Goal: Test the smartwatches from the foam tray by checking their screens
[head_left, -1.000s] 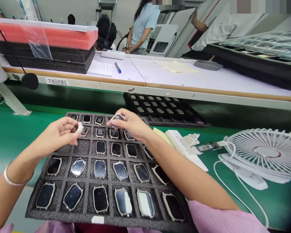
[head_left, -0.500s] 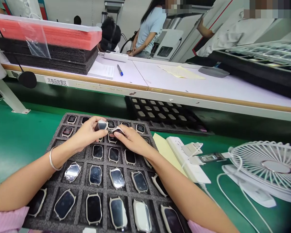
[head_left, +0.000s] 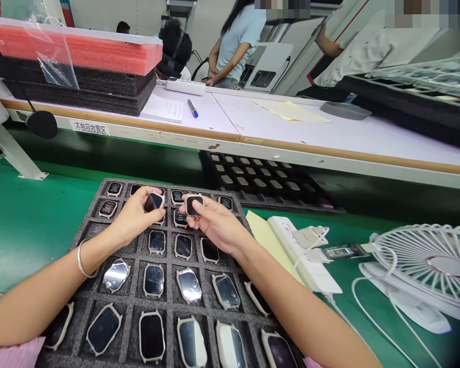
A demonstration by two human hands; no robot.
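Observation:
A dark foam tray [head_left: 135, 258] with square pockets lies on the green bench in front of me, most pockets holding a watch case with a dark screen. My left hand [head_left: 133, 219] pinches one watch case [head_left: 152, 201] above the tray's far rows, its screen tilted up. My right hand [head_left: 216, 223] holds a second watch case [head_left: 193, 205] in its fingertips, just to the right of the first. Both hands hover close together over the tray. A silver bangle [head_left: 81, 259] circles my left wrist.
A white power strip [head_left: 305, 261] with plugs and a yellow sheet [head_left: 266, 239] lie right of the tray, then a white desk fan [head_left: 425, 266]. A second dark tray [head_left: 260, 179] sits under a raised white shelf [head_left: 329, 134]. Stacked foam sheets [head_left: 80, 66] top the shelf; other people stand behind.
Both hands came down from above the tray to its far rows and now lift slightly, each showing a watch case with its dark screen turned up.

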